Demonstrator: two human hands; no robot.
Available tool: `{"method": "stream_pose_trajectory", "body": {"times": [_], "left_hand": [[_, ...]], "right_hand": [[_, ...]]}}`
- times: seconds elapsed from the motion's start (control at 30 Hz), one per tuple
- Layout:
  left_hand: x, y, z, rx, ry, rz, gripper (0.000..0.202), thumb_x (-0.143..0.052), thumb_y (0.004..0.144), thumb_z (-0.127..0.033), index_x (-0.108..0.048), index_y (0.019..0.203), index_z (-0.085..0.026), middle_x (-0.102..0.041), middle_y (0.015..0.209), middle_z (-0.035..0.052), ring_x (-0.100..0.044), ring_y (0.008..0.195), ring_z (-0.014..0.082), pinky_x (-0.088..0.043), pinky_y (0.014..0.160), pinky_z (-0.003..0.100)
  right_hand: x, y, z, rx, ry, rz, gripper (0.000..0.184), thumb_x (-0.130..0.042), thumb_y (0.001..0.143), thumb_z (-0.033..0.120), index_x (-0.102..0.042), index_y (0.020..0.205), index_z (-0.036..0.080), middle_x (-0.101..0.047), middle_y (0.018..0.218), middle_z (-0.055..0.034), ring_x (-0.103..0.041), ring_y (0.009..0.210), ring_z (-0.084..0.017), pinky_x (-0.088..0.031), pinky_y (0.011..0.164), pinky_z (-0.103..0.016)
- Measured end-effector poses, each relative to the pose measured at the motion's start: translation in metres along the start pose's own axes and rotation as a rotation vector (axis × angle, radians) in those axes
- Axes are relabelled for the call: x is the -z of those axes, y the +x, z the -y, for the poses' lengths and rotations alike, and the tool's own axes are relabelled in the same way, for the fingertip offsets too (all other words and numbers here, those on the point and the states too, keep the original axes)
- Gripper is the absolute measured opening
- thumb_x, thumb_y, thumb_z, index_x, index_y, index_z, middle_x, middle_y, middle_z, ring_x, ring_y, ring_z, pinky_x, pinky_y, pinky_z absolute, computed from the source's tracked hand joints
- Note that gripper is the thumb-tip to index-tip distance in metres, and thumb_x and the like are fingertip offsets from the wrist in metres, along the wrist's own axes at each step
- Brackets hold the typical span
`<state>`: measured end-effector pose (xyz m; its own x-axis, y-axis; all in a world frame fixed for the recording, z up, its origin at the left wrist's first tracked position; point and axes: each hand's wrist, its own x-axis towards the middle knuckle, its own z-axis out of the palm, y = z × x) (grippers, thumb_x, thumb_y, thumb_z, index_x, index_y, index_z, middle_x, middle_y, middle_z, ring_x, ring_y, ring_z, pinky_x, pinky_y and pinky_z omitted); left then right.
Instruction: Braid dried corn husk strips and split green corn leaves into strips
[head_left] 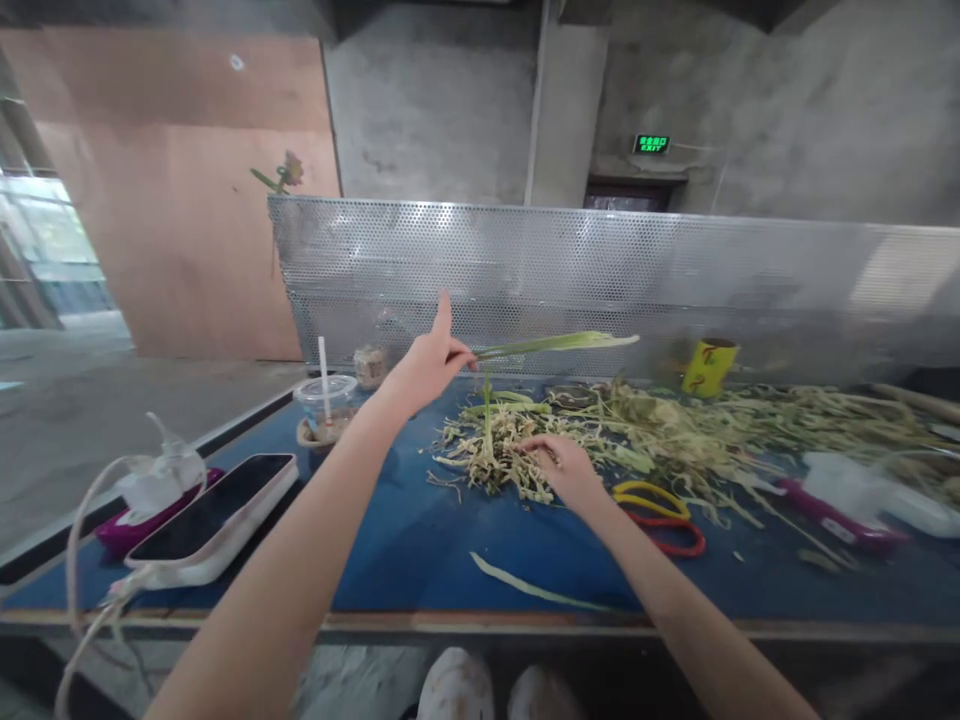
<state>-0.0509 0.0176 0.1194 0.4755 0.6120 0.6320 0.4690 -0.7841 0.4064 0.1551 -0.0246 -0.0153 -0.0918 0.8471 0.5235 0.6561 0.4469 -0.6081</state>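
My left hand (429, 362) is raised above the blue table (420, 540) and pinches a long green leaf stalk (559, 343) that points right; its index finger sticks up. My right hand (564, 468) rests lower, fingers curled on a heap of dried yellow-green plant trimmings (501, 450). More trimmings (720, 430) spread across the table to the right. One loose green strip (525, 586) lies near the front edge.
Yellow and red scissors (664, 515) lie right of my right hand. A phone (214, 515) and charger cable sit at the left. A plastic cup with straw (325, 398), a yellow cup (709, 366), pink-handled tool (832, 518), and perforated metal screen (600, 280) are behind.
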Motion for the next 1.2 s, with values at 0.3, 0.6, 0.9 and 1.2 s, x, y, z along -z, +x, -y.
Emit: {"method": "stream_pose_trajectory", "body": {"times": [0.3, 0.6, 0.9, 1.2], "left_hand": [[-0.049, -0.012, 0.032, 0.29, -0.758, -0.011, 0.091, -0.052, 0.075, -0.006, 0.017, 0.134, -0.011, -0.068, 0.07, 0.0046, -0.05, 0.048, 0.0091, -0.039, 0.047, 0.02], [-0.058, -0.029, 0.043, 0.491, -1.357, -0.081, 0.045, -0.052, 0.078, -0.006, -0.04, 0.12, -0.014, -0.062, 0.074, 0.0024, -0.058, 0.059, 0.0078, -0.049, 0.052, 0.017], [-0.065, -0.04, 0.044, 0.497, -1.532, 0.035, 0.034, -0.059, 0.072, -0.006, -0.056, 0.105, -0.008, -0.049, 0.062, -0.0015, -0.032, 0.04, -0.0009, -0.027, 0.033, 0.008], [-0.06, -0.045, 0.04, 0.434, -1.579, 0.13, 0.052, -0.065, 0.068, -0.014, -0.048, 0.117, -0.009, -0.042, 0.054, -0.0071, -0.014, 0.034, -0.0022, -0.017, 0.032, 0.01]], "right_hand": [[0.015, -0.059, 0.043, 0.132, -0.337, 0.643, 0.023, -0.061, 0.07, 0.021, -0.056, 0.092, 0.017, -0.061, 0.088, -0.0052, -0.056, 0.078, -0.017, -0.041, 0.067, -0.024], [0.016, -0.033, 0.036, -0.243, 0.41, 0.438, 0.011, -0.041, 0.076, 0.015, -0.051, 0.072, 0.017, -0.058, 0.075, -0.0023, -0.056, 0.068, -0.013, -0.042, 0.062, -0.025], [-0.016, -0.001, 0.052, -0.453, 1.454, 0.392, 0.019, -0.06, 0.073, 0.031, -0.058, 0.077, 0.013, -0.055, 0.114, -0.0117, -0.062, 0.084, -0.02, -0.048, 0.07, -0.035], [0.004, 0.011, 0.053, -0.048, 1.38, -0.117, 0.016, -0.058, 0.074, 0.028, -0.06, 0.061, 0.019, -0.052, 0.12, -0.0019, -0.042, 0.115, -0.024, -0.043, 0.087, -0.042]]}}
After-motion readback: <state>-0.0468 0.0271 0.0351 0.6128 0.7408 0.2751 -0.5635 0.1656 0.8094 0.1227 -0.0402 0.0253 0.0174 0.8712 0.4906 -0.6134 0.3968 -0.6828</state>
